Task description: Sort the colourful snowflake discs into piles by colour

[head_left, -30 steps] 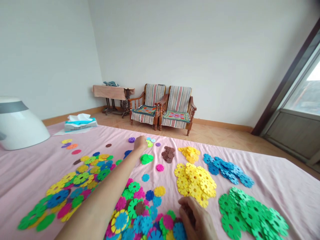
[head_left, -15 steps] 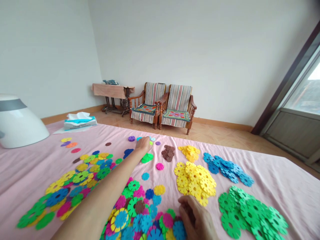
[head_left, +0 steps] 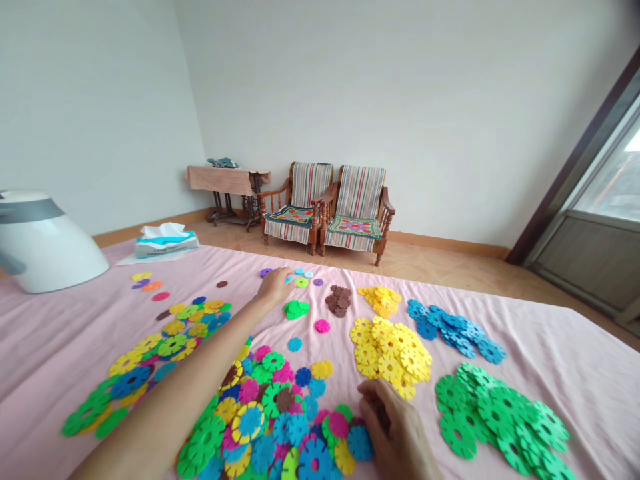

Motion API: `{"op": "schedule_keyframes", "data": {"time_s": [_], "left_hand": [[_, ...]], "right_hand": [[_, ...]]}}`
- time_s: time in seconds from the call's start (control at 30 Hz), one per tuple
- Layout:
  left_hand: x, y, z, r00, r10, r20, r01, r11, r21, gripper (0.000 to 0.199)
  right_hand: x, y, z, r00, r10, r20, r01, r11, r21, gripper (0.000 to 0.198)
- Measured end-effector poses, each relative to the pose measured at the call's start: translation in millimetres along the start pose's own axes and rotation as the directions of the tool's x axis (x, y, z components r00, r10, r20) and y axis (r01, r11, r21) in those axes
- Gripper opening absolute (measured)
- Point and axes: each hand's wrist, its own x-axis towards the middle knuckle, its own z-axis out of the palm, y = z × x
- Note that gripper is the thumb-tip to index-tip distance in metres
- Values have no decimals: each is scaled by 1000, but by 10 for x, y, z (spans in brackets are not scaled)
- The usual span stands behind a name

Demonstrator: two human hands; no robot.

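Note:
My left hand [head_left: 276, 287] reaches to the far side of the cloth-covered table, fingers pinched at a small blue flower disc [head_left: 289, 278]. Close by lie a purple disc [head_left: 265, 273], a lime disc [head_left: 301, 283] and a small green pile [head_left: 297, 309]. My right hand [head_left: 395, 423] rests near the front with its fingers curled in; whether anything is inside them is hidden. It sits between the mixed pile of notched flower discs [head_left: 273, 400] and the green pile [head_left: 500, 413], just below the large yellow pile [head_left: 393, 353].
More sorted discs form a brown pile [head_left: 339, 301], a small yellow pile [head_left: 380, 300] and a blue pile [head_left: 455, 330]. Another mixed spread [head_left: 173, 345] lies left, partly behind my forearm. A white kettle [head_left: 47, 243] and a tissue pack [head_left: 167, 241] stand at the back left.
My left hand has moved a little left, uncovering a blue disc and the lime disc. My right hand stays curled in about the same place. The view has shifted slightly.

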Motion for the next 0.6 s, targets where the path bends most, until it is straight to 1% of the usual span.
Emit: {"op": "schedule_keyframes", "data": {"time_s": [0.07, 0.17, 0.27, 0.33, 0.4, 0.47, 0.53, 0.6], "left_hand": [[-176, -61, -161, 999, 36, 32, -34, 998, -51, 29], [-505, -117, -408, 983, 124, 135, -106, 986, -130, 30], [-849, -96, -632, 938, 218, 269, -167, 965, -200, 21], [-1041, -48, -744, 889, 271, 370, -180, 948, -263, 19], [-1183, 4, -810, 847, 324, 422, -211, 933, -292, 19], [-1272, 44, -818, 821, 367, 437, -259, 922, -287, 20], [-1317, 61, -778, 809, 393, 438, -300, 916, -266, 21], [-1334, 61, -715, 808, 404, 429, -322, 912, -253, 21]], "right_hand": [[-6, -24, -27, 1000, 15, 18, -14, 1000, -12, 21], [-5, -50, -68, 998, 26, 62, -23, 998, -53, 19], [8, -53, -88, 995, 33, 95, -25, 996, -81, 18], [15, -44, -89, 994, 34, 103, -25, 995, -91, 18], [18, -34, -86, 994, 34, 108, -23, 995, -101, 19], [15, -31, -86, 993, 31, 111, -18, 994, -109, 19], [9, -39, -88, 994, 32, 109, -20, 994, -111, 19], [1, -51, -92, 993, 39, 108, -28, 994, -106, 20]]}}
